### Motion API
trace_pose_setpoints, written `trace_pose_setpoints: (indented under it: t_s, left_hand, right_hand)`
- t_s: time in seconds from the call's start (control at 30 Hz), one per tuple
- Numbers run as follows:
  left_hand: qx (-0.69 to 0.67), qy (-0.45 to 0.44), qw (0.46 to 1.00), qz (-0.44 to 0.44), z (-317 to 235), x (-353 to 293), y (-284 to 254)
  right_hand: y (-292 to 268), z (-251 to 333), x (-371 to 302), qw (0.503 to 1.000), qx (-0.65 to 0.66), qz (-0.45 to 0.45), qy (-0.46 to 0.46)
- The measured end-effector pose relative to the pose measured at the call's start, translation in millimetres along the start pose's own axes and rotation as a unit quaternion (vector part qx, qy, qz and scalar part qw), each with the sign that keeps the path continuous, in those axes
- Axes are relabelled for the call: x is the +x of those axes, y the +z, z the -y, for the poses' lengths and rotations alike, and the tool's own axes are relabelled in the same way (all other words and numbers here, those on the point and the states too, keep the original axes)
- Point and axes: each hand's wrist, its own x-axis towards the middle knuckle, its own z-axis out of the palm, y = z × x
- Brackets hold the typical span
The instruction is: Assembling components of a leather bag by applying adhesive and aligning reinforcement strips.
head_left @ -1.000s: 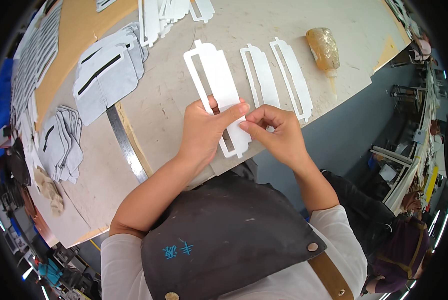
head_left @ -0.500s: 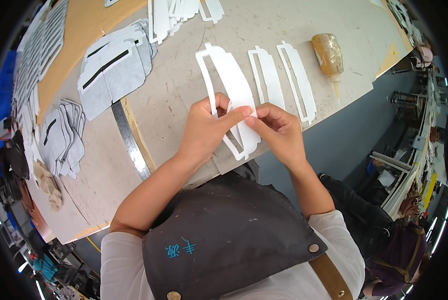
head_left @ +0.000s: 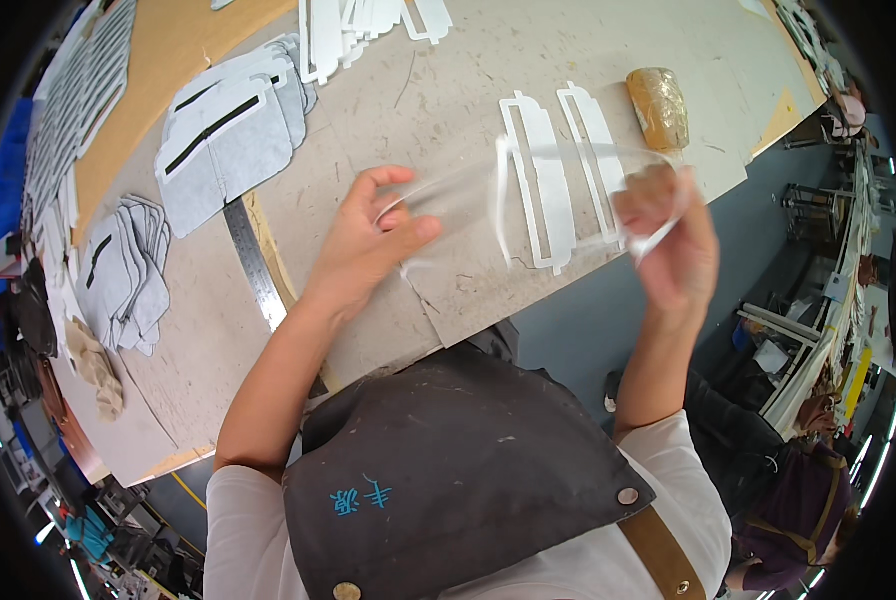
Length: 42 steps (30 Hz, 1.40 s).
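A thin white cut-out piece (head_left: pixel 503 195), badly smeared by motion, stretches between my hands above the table. My right hand (head_left: pixel 670 235), also blurred, is closed on its right end. At the other end is my left hand (head_left: pixel 373 235), with thumb and fingers apart; a pale edge passes by its fingers, and I see no firm grip on it. Beneath and between the hands lies a white slotted strip (head_left: pixel 546 190) with small tabs at its ends. A second slotted strip (head_left: pixel 596 150) lies beside it, partly covered by the blur near my right hand.
An amber glue bottle (head_left: pixel 658 110) lies at the right, its nozzle hidden by the blur. Grey panels with black slots (head_left: pixel 223 130) are stacked at left, near a metal ruler (head_left: pixel 256 270). More white strips (head_left: pixel 353 30) lie at the far side. The table edge (head_left: pixel 448 343) runs close to me.
My hands have moved apart, the right one to the right and up, the left one leftward. The white piece they were pinching together is now a blur stretched sideways.
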Motion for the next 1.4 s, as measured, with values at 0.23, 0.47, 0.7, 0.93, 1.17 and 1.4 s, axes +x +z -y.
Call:
trace_pose_setpoints:
  t_s: [0.23, 0.47, 0.7, 0.93, 1.17, 1.4]
  left_hand:
    - [0.019, -0.029, 0.986, -0.163, -5, -8, -18]
    - [0.002, 0.047, 0.998, -0.028, 7, -2, 14]
    - [0.134, -0.028, 0.991, 0.005, -5, 6, 12]
    - [0.144, -0.071, 0.984, 0.076, -11, 13, 2]
    - [0.123, -0.093, 0.986, 0.069, -11, 11, 9]
    - [0.096, -0.073, 0.992, 0.049, -9, 3, 11]
  right_hand:
    - [-7, 30, -4, 0.985, -0.160, -0.034, -0.057]
    - [6, -71, -4, 0.828, -0.546, -0.094, 0.086]
    - [11, -62, -7, 0.695, -0.716, -0.049, -0.027]
    - [4, -57, -9, 0.658, -0.752, -0.019, -0.021]
    - [0, -51, -9, 0.624, -0.781, -0.016, -0.028]
    - [13, -48, -12, 0.680, -0.732, -0.008, -0.027]
